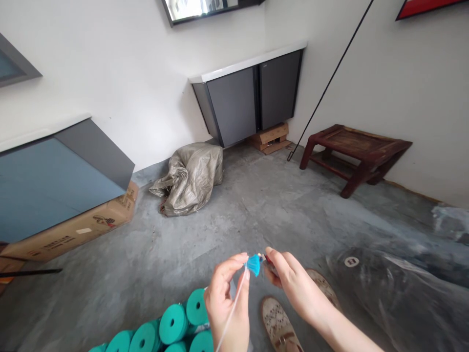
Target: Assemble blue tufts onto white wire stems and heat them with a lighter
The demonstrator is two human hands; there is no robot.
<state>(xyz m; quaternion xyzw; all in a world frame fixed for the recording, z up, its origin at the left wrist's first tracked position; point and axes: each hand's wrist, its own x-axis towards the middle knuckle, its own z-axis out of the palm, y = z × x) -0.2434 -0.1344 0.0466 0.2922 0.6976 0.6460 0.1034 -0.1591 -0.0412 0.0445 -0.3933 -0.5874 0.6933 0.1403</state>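
Note:
My left hand pinches a small bright blue bunch of gathered material between thumb and fingertips; it fans out toward the right. A thin white cord runs down from the pinch, across the hand and toward the bottom edge. Close on the right, my right hand is closed around a small red lighter, mostly hidden by the fingers. Its metal tip points at the fanned edge of the blue bunch, with a tiny yellowish spot beside it.
Several teal rolls with centre holes lie below my left hand. A dark plastic-wrapped bundle is at right, a wooden stool behind it. A crumpled sack lies by the wall cabinet. A cardboard box is at left.

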